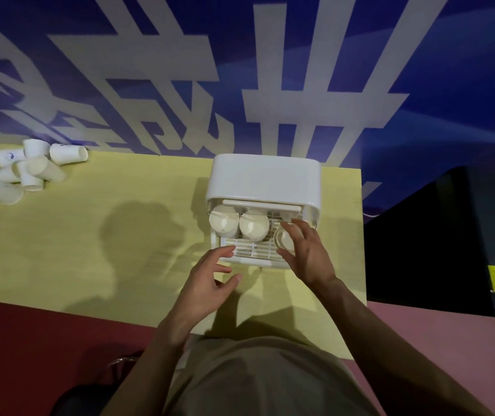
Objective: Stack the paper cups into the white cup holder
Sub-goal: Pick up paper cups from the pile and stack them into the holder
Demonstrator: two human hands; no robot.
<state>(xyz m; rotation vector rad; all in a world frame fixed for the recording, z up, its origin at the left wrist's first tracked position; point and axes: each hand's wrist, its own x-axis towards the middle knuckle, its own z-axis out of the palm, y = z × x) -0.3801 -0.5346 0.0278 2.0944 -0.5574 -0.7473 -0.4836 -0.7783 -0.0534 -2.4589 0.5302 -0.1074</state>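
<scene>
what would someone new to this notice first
Probably the white cup holder at the table's far edge, with paper cup stacks lying in its grid tray. The right hand grips another cup there, the left hand hovers open beside it, and loose cups are heaped far left.

Person seen from above, head-worn view. Torso in plain khaki-beige shirt [258, 376], no print or logo visible, fabric smooth with soft folds. Both forearms bare, no sleeve reaching them; sleeve ends hidden. Left hand [207, 283] and right hand [306, 253] bare: no gloves, rings, watch or wristband visible. Fingers slender, nails short
</scene>
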